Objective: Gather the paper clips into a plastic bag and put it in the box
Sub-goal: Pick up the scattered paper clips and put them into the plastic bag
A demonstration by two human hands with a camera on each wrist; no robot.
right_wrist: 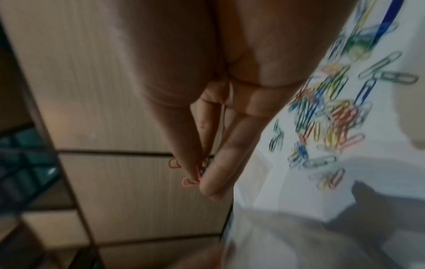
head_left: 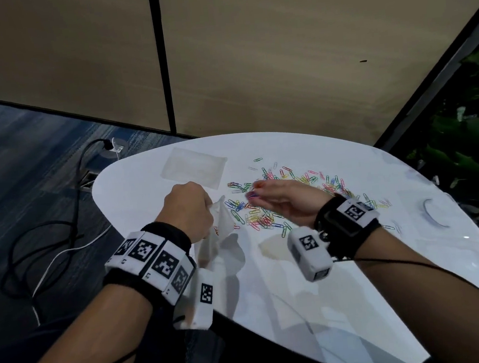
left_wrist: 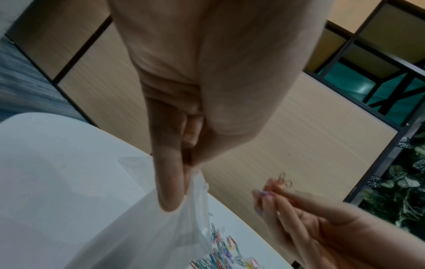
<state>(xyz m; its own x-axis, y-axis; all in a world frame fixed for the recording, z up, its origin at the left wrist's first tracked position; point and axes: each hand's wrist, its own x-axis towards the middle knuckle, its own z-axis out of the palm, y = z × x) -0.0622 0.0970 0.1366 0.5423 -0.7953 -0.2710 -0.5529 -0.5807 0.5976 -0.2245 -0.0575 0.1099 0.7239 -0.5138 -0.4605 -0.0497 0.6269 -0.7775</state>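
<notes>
Many coloured paper clips [head_left: 292, 193] lie scattered over the middle of the white table [head_left: 345, 273]. My left hand [head_left: 186, 207] pinches the top edge of a clear plastic bag [head_left: 219, 236], which hangs down to the table; the same bag [left_wrist: 147, 234] fills the lower left wrist view under my thumb [left_wrist: 169, 182]. My right hand [head_left: 281, 197] hovers above the pile, right of the bag, pinching a small bunch of clips [right_wrist: 195, 174] between fingertips. That bunch of clips [left_wrist: 279, 182] also shows in the left wrist view.
Another flat clear bag [head_left: 194, 167] lies on the table beyond my left hand. A clear plastic piece with a ring [head_left: 434, 214] sits at the right edge. Cables [head_left: 60, 229] trail on the carpet at left. Wooden panels stand behind; plants at right.
</notes>
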